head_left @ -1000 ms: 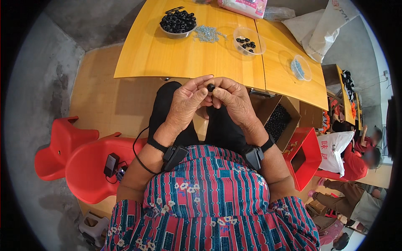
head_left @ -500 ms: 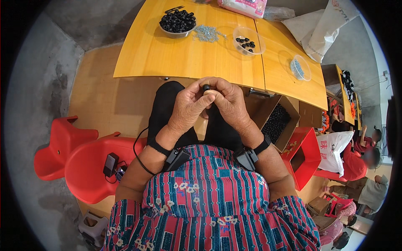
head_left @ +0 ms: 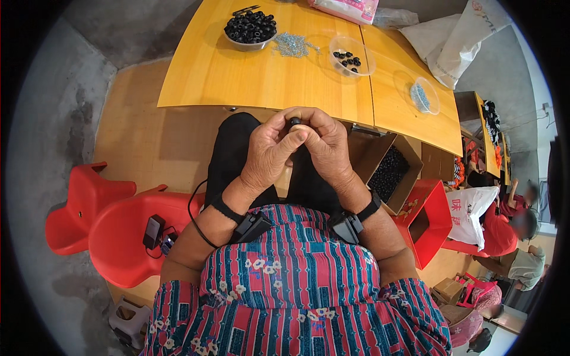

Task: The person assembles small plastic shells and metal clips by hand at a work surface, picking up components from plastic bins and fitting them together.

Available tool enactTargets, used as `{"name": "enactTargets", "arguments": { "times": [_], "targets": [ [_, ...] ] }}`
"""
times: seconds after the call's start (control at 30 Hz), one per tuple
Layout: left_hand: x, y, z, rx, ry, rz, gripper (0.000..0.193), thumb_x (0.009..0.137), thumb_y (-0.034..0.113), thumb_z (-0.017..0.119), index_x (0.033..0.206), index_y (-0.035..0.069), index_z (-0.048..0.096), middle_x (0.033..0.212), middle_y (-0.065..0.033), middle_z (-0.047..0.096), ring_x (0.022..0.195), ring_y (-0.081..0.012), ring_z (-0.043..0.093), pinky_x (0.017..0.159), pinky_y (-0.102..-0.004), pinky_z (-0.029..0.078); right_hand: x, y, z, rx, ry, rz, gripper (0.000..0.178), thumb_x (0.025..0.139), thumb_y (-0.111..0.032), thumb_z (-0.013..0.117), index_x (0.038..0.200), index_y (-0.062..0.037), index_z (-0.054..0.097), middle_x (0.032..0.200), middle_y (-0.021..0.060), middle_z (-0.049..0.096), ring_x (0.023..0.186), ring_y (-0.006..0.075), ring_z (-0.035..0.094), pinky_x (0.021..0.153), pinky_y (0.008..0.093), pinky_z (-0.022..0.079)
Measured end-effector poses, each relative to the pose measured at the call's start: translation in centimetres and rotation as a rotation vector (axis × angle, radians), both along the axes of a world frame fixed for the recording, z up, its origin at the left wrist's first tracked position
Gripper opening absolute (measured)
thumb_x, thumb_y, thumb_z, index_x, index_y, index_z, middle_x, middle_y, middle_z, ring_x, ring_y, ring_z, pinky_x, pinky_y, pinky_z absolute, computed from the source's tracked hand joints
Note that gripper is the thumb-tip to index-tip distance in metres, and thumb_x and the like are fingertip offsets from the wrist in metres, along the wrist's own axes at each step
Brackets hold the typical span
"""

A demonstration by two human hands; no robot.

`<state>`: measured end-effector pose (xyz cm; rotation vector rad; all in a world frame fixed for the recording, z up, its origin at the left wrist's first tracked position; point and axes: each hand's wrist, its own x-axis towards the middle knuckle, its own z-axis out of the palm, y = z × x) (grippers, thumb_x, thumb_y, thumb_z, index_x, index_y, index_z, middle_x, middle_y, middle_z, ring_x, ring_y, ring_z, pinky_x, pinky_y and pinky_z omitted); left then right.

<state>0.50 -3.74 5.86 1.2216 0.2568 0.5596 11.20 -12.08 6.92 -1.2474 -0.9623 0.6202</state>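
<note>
Your left hand [head_left: 266,153] and right hand [head_left: 328,145] meet in front of the bench [head_left: 237,80], above your lap, with the fingers of both curled together and pinching one small black bead [head_left: 294,121] between their tips. The bead sits at the top of your joined hands, partly covered, so you cannot tell which hand carries most of the grip. Each of your wrists wears a dark strap with a boxy device. On the bench, towards the far left, a bowl [head_left: 248,46] is heaped with black pieces [head_left: 250,26], and just beside it lies a loose pile of small pale bits [head_left: 291,44]. Further right, a clear tub [head_left: 367,66] holds a few black pieces, and near the right end a smaller clear tub [head_left: 434,105] holds pale blue bits. Below the bench, to your right, a cardboard box [head_left: 412,155] contains many black pieces, with a red box [head_left: 440,204] just beside it. Red chairs [head_left: 116,252] stand to your left.
</note>
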Motion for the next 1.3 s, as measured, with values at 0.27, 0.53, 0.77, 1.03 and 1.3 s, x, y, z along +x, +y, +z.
{"name": "enactTargets", "arguments": {
  "times": [0.27, 0.53, 0.77, 1.03, 1.3],
  "targets": [
    [0.3, -0.3, 1.2, -0.311, -0.150, 0.010, 0.038, 0.090, 0.026, 0.059, 0.119, 0.001, 0.053, 0.079, 0.0031, 0.053, 0.068, -0.0026, 0.049, 0.049, -0.0149, 0.040, 0.7, -0.7, 1.2, -0.004, 0.462, 0.169, 0.024, 0.089, -0.017, 0.060, 0.103, 0.0012, 0.059, 0.079, 0.0018, 0.058, 0.066, 0.0075, 0.054, 0.061, 0.0200, 0.046],
    [0.0, 1.2, -0.4, -0.307, -0.094, 0.036, 0.036, 0.085, 0.016, 0.066, 0.116, 0.002, 0.056, 0.088, -0.0004, 0.059, 0.072, -0.0050, 0.055, 0.062, -0.0163, 0.048, 1.1, -0.9, 1.2, -0.016, 0.411, 0.222, 0.032, 0.087, -0.022, 0.063, 0.107, 0.0020, 0.061, 0.067, -0.0010, 0.054, 0.056, 0.0058, 0.045, 0.052, 0.0191, 0.038],
    [-0.2, 1.7, 0.1, -0.472, -0.104, -0.041, 0.032, 0.085, 0.007, 0.064, 0.115, 0.000, 0.056, 0.091, -0.0040, 0.062, 0.076, -0.0084, 0.060, 0.066, -0.0182, 0.052, 1.5, -0.8, 1.0, -0.110, 0.372, 0.203, 0.027, 0.085, -0.020, 0.065, 0.104, 0.0004, 0.065, 0.071, -0.0010, 0.054, 0.056, 0.0052, 0.044, 0.051, 0.0190, 0.036],
    [-0.1, 1.5, -0.8, -0.616, -0.240, -0.145, 0.017, 0.087, 0.004, 0.059, 0.104, 0.002, 0.059, 0.097, -0.0080, 0.062, 0.085, -0.0139, 0.063, 0.075, -0.0227, 0.055, 0.5, -0.5, 1.1, -0.002, 0.084, -0.054, 0.015, 0.080, 0.001, 0.066, 0.094, -0.0002, 0.068, 0.078, 0.0037, 0.060, 0.062, 0.0073, 0.057, 0.056, 0.0179, 0.046],
    [0.1, 1.4, -1.2, -0.731, -0.267, -0.152, 0.016, 0.088, 0.004, 0.059, 0.103, 0.001, 0.060, 0.095, -0.0084, 0.063, 0.083, -0.0140, 0.062, 0.074, -0.0213, 0.054, 0.2, -0.5, 1.2, 0.020, -0.063, -0.125, 0.014, 0.079, 0.006, 0.064, 0.093, 0.0042, 0.066, 0.083, 0.0071, 0.061, 0.064, 0.0112, 0.059, 0.058, 0.0207, 0.049]
  ]
}}
